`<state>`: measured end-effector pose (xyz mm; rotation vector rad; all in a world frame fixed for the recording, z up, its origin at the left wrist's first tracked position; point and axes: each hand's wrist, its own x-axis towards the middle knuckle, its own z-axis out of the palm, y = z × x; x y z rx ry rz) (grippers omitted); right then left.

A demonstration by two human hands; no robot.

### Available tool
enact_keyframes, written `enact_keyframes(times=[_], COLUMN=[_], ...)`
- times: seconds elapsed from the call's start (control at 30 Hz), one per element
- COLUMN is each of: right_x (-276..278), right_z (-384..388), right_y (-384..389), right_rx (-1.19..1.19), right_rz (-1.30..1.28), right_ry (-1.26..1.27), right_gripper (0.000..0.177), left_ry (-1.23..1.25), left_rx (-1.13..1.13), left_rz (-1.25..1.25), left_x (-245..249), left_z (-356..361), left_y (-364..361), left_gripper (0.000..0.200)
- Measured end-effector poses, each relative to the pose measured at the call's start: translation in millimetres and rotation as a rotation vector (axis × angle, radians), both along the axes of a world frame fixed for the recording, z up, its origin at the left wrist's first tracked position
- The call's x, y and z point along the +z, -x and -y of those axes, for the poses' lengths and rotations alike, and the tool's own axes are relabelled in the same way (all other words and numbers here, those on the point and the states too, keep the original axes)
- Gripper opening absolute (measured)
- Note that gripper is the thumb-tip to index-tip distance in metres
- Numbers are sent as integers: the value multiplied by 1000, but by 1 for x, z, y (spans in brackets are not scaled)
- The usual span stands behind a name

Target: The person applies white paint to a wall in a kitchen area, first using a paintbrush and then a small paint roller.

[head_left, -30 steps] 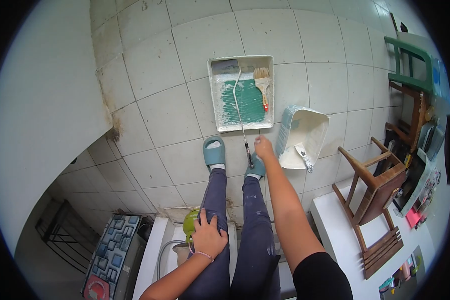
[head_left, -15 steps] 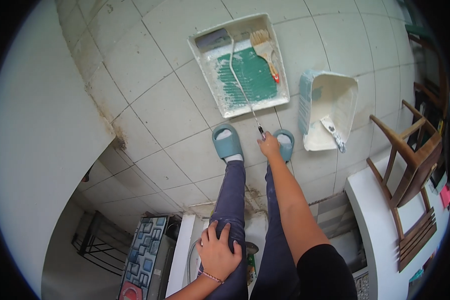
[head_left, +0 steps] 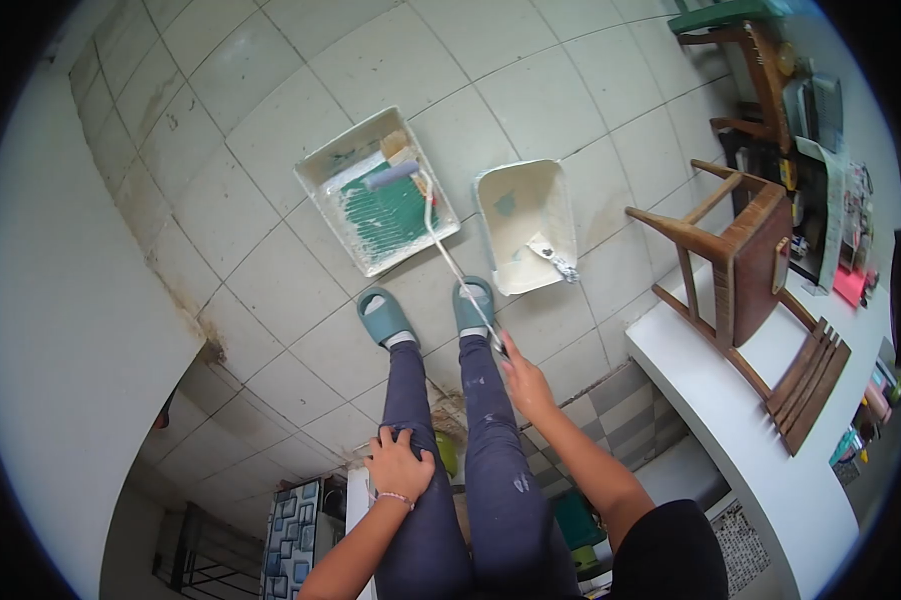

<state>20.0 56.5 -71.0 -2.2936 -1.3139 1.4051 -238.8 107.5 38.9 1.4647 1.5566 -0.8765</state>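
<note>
My right hand point(head_left: 528, 383) is closed round the handle of a paint roller point(head_left: 395, 175), whose grey sleeve hangs above the paint tray point(head_left: 371, 268). Green ridges and white paint show inside that tray. A paintbrush point(head_left: 397, 147) lies in it, partly hidden behind the roller. On my left knee rests my left hand point(head_left: 401, 466), fingers spread, holding nothing. To the right of the tray is a cream plastic bucket point(head_left: 526, 200) with a paint-smeared scraper point(head_left: 554, 257) in it.
My feet, in blue-green slippers point(head_left: 385, 318), stand on the tiled floor just below the tray. A wooden chair point(head_left: 746, 265) lies tipped on a white ledge point(head_left: 671, 335) at the right. A pale wall point(head_left: 91, 330) runs along the left.
The roller has been lifted out of the tray, and my right hand has drawn back towards me with it. My view has shifted, so the tray and bucket appear further left. My left hand stays on my knee.
</note>
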Motion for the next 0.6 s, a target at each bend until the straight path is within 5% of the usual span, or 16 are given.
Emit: enact_keyframes(times=[0.3,0.5,0.6], right_x=[158,196,205], right_z=[80,141,170], right_y=[-128,-137,-124], right_rx=[-40,-292,-174], right_rz=[415,474,707], right_ry=[232,333,296], right_gripper=[56,51,49], left_ry=[3,11,-20], left_rx=[-91,-74,-185], left_rz=[-44,-47,-73], left_x=[1,-2,1], left_z=[6,19,21], left_y=[-19,-23,-35], left_gripper=[49,48,43])
